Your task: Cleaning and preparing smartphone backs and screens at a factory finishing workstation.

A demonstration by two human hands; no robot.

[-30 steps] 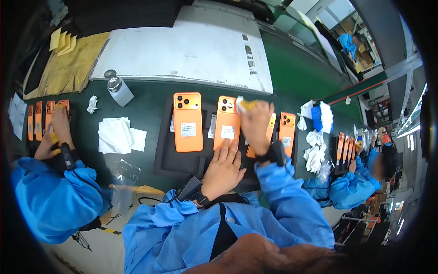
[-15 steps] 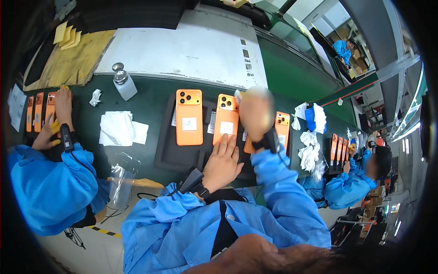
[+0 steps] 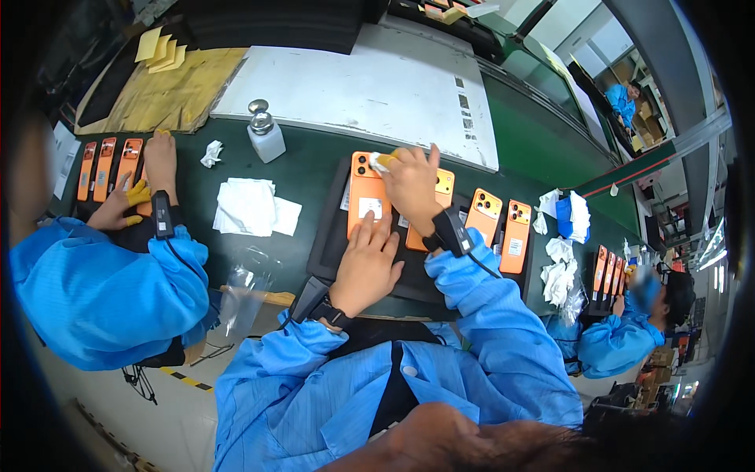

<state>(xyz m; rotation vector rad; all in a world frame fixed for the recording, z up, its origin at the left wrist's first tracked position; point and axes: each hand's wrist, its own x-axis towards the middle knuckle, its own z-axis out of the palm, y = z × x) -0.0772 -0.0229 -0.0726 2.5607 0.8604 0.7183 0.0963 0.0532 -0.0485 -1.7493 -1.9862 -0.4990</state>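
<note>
A row of orange phones lies back side up on a dark tray (image 3: pixel 326 250). My left hand (image 3: pixel 366 259) lies with stretched fingers across the lower part of the leftmost phone (image 3: pixel 367 189), just below its white label. My right hand (image 3: pixel 414 187) pinches a small white wipe (image 3: pixel 379 164) against that phone's upper end, beside the camera lenses. A yellow cover shows on a right fingertip. Partly behind my right hand is the second phone (image 3: pixel 444 184). Farther right lie a third phone (image 3: pixel 484 211) and a fourth phone (image 3: pixel 515 237).
Left of the tray are stacked white wipes (image 3: pixel 245 208), a crumpled wipe (image 3: pixel 211 154) and a pump bottle (image 3: pixel 266 135). Used wipes (image 3: pixel 559 271) and a blue container (image 3: pixel 563 218) lie right. Co-workers at left (image 3: pixel 110 295) and right (image 3: pixel 621 338) handle similar phones. A white board (image 3: pixel 354 94) spans the back.
My left hand has gone from the second phone to the leftmost one. My right hand has also moved left, bringing the wipe to that phone's camera area. The whole view has shifted.
</note>
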